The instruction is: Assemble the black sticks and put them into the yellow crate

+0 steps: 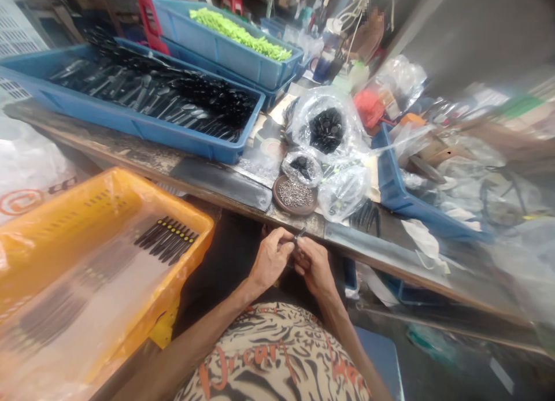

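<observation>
- Orange plastic crate (173,227) lined with clear film, beside the table's (221,184) near edge, holding rows of black-handled pieces (167,239).
- Left hand (271,259), fingers (284,236) clenched on the small dark piece (299,235), just below the table's metal-clad front edge.
- That piece is metal-tipped, its long axis tilted, pointing up toward the edge.
- Right hand (314,266), fingers (303,253) grasping the same piece from the other side.
- Brown dish (281,201) of small metal screws (295,193), just beyond the hands, near the edge; open room lies below it, over the person's lap.
</observation>
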The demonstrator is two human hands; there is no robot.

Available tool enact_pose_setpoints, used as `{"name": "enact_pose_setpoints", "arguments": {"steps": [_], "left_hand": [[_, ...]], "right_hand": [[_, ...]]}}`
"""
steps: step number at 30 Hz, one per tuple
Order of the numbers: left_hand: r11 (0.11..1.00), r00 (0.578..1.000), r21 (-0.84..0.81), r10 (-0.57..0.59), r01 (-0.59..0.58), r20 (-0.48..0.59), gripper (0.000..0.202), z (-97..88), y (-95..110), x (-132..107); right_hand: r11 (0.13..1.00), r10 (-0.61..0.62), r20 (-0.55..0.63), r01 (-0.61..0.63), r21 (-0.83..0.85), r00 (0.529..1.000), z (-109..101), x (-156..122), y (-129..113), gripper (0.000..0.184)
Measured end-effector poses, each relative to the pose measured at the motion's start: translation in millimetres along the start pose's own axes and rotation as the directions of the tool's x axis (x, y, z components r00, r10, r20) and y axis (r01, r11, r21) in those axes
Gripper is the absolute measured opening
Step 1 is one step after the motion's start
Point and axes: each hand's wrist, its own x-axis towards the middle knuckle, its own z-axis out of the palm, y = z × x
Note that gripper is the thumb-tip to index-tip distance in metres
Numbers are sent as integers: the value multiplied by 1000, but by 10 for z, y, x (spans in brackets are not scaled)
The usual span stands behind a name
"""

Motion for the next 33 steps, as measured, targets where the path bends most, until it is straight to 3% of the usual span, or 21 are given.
{"name": "enact_pose_setpoints", "arguments": {"steps": [22,33], "left_hand": [[997,999,-69,-42,43,19,9,-15,17,1],[968,990,-213,-125,135,63,11,-21,0,6]], "right_hand": [[1000,-13,5,13,-26,1000,-22,18,35,29],[999,-8,4,9,-54,1000,-27,33,44,32]]}}
